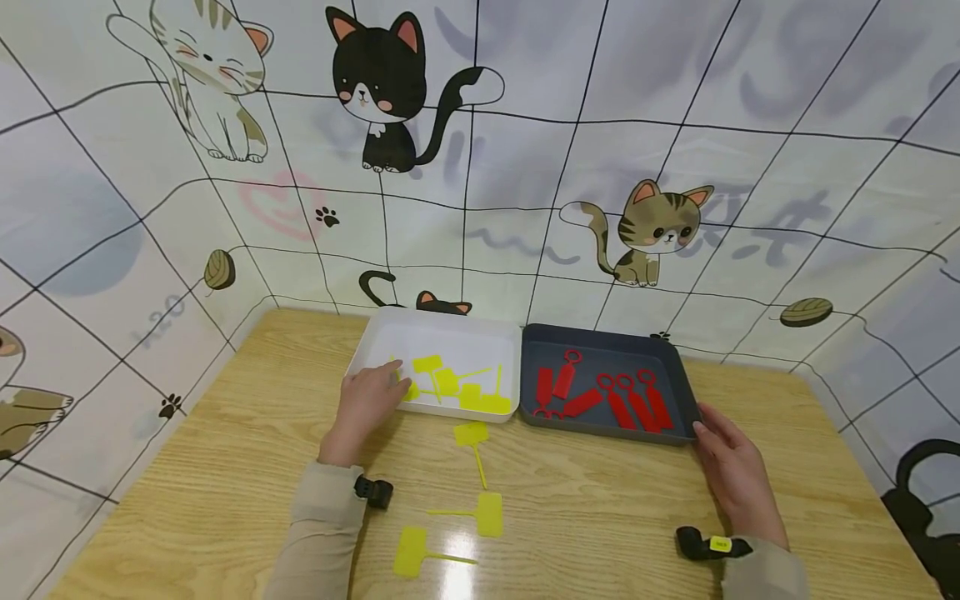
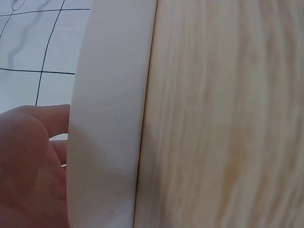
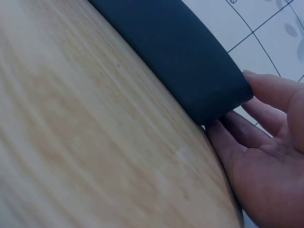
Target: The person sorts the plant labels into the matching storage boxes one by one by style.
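My left hand (image 1: pixel 371 400) reaches over the front left corner of a white tray (image 1: pixel 442 325). Its index finger and thumb are spread apart by a yellow plant label (image 1: pixel 410 391) lying inside. More yellow labels (image 1: pixel 447 382) lie around it. In the left wrist view the tray wall (image 2: pixel 107 114) hides the fingertips of this hand (image 2: pixel 28 161). My right hand (image 1: pixel 735 467) holds the front right corner of a dark grey tray (image 1: pixel 600 337), thumb and fingers about the corner. Several red tags with ring ends (image 1: pixel 581 403) lie in that tray.
Three yellow labels lie on the wooden table (image 1: pixel 600 517) before the white tray: one near its front wall (image 1: pixel 472 434), one farther forward (image 1: pixel 490 514), one nearest me (image 1: pixel 410 551). The trays stand side by side. A cat-printed cloth (image 1: pixel 510 150) rises behind the table.
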`<state>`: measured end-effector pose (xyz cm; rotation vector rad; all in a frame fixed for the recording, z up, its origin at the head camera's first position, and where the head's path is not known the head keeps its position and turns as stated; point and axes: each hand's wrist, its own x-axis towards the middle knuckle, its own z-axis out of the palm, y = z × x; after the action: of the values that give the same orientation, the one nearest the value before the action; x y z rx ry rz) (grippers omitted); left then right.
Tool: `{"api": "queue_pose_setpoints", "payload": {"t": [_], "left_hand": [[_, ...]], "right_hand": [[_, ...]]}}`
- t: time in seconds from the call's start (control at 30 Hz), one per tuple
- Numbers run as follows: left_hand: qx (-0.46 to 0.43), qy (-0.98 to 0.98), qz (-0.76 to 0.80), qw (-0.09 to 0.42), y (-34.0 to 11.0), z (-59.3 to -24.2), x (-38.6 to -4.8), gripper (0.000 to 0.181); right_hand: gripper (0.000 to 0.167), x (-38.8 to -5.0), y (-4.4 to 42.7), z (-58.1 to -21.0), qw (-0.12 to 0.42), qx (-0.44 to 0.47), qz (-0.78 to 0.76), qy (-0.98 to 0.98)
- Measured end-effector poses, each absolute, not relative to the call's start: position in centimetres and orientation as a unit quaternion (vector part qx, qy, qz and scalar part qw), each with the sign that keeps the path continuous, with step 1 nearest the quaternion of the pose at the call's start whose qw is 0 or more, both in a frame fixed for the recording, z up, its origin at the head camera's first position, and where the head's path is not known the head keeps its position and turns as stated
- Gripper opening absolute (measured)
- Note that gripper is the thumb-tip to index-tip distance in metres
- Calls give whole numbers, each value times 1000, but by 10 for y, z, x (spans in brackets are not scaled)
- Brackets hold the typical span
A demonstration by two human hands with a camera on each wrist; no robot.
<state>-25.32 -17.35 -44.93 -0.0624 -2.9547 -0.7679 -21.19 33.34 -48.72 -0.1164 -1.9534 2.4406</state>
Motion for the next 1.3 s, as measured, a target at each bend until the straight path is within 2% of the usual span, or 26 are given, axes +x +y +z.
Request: {"api": "queue_pose_setpoints", "payload": {"t": [0.23, 0.33, 0.6, 0.83, 1.07, 1.2, 1.3], "left_hand": [[-46, -899, -427, 86, -181, -437, -251, 33], [-66, -891, -441, 85, -181, -428, -246, 32], [-101, -910, -402, 8, -169, -414, -223, 27], [-163, -926, -336, -62, -140, -410, -203, 19], [-242, -932, -241, -121, -104, -414, -193, 25], [-252, -936, -203, -138, -91, -418, -187, 26], [-257, -943, -167, -127, -84, -421, -183, 24]], "right_hand": [[59, -211, 332, -488, 14, -23, 782, -623], [60, -210, 332, -488, 14, -20, 778, -628], [60, -211, 334, -486, 5, -26, 784, -620], [61, -210, 334, -487, 2, -35, 782, -622], [61, -209, 334, -487, 3, -35, 786, -618], [61, -210, 333, -487, 5, -37, 780, -624], [61, -211, 333, -486, 7, -32, 784, -620]]}}
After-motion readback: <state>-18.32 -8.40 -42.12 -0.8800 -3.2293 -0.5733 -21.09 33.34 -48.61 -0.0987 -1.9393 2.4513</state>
